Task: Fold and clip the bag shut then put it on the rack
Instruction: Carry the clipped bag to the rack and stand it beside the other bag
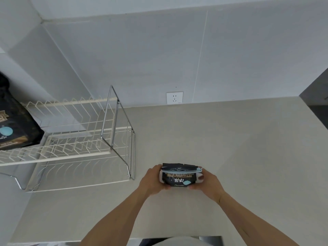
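Observation:
A small black bag [178, 178] with gold and white print stands on the beige counter, its top folded over. A light blue clip [181, 170] runs across the fold. My left hand [152, 181] holds the bag's left side and my right hand [206, 182] holds its right side near the clip's end. The two-tier cream and chrome wire rack [79, 139] stands to the left, well apart from the bag.
A larger black bag [16, 125] with a blue sticker sits on the rack's upper tier at the far left. A white wall socket [174, 97] is behind the counter [230, 148]. The counter's front edge runs along the bottom.

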